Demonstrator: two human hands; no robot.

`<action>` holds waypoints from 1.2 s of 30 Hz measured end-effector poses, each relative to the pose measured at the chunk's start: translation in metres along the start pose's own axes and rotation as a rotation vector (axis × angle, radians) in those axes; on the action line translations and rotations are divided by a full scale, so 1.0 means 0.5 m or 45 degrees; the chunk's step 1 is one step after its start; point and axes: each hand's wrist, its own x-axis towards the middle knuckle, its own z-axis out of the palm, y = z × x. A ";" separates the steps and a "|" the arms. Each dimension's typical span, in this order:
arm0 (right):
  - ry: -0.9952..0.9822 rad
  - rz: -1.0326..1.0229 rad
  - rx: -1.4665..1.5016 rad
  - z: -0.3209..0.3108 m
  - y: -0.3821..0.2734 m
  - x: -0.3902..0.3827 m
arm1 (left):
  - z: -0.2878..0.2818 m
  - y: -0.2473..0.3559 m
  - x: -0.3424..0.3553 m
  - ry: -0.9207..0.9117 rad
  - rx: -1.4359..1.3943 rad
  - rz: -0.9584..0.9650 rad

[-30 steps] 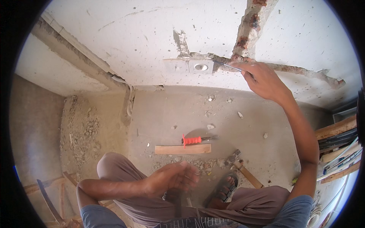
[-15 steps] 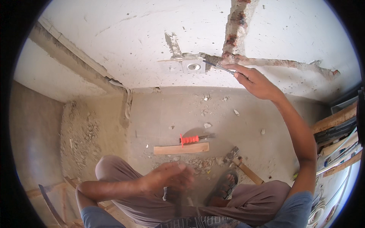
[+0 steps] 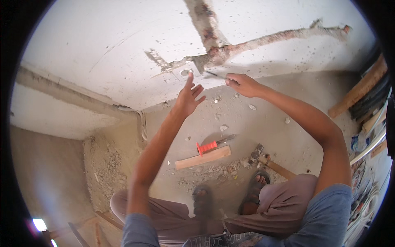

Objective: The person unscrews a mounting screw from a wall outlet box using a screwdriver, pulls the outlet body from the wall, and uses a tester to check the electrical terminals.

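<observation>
The left hand [image 3: 188,101], half a second ago in front of the lap, is now raised to the wall [image 3: 123,45], its fingers spread and nothing visible in its grasp; one fingertip overlaps the plate's round socket, though contact cannot be told. The right hand [image 3: 245,85] stays closed narrowly around a slim, dark, rod-shaped metal tool [image 3: 216,75], whose tip, earlier at the plate's upper corner, now shows just beside its right edge. The square white plate [image 3: 185,71] sits low on the wall, below a broken-out groove [image 3: 218,55], and the change suggests that it now engages both hands rather than one. Counted from near to far, there are two dark strapped sandals [image 3: 251,195], one wooden-handled metal hammer [image 3: 276,167], one flat, pale wooden strip [image 3: 203,158], one chisel with a red ribbed grip [image 3: 207,147], one rod-shaped tool and one clearly visible socket; the scattered rubble pieces are too many to count.
</observation>
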 end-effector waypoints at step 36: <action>0.410 0.136 0.252 0.269 -0.075 0.186 | -0.083 -0.050 0.067 0.463 -0.607 0.367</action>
